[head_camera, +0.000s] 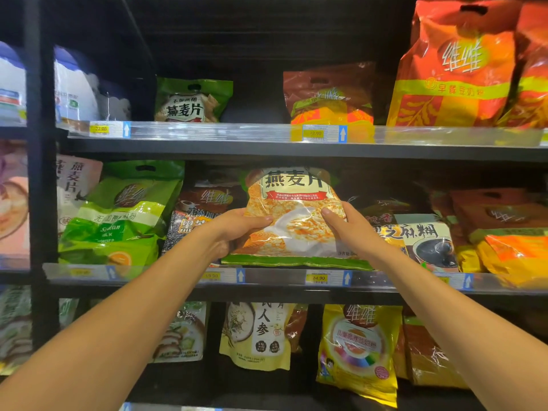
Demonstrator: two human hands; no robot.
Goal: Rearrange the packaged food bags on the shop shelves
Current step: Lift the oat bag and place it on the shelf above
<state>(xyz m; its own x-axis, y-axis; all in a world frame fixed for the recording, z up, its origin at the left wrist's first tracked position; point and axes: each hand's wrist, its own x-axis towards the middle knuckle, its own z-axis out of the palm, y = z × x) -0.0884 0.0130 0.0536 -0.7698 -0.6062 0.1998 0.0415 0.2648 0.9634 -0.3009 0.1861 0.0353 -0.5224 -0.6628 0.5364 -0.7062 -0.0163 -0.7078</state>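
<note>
Both hands are holding an orange-and-white oat flake bag (296,221) upright at the front of the middle shelf (267,287). Its green bottom edge is sitting at the shelf's front rail, though whether it is resting there or just clear of it cannot be told. The left hand (237,229) is gripping the bag's left side, thumb lying across the front and fingers curling behind and under the edge. The right hand (347,229) is gripping the right side the same way, thumb pressing on the front, its fingers hidden behind the bag. The bag is standing in front of a dark sesame bag (201,215), with a large green bag (124,215) further left and a black sesame paste bag (421,238) just beside it on the right. On the upper shelf (237,149) a small green oat bag (192,99) is standing well apart from a brown bag (329,96).
</note>
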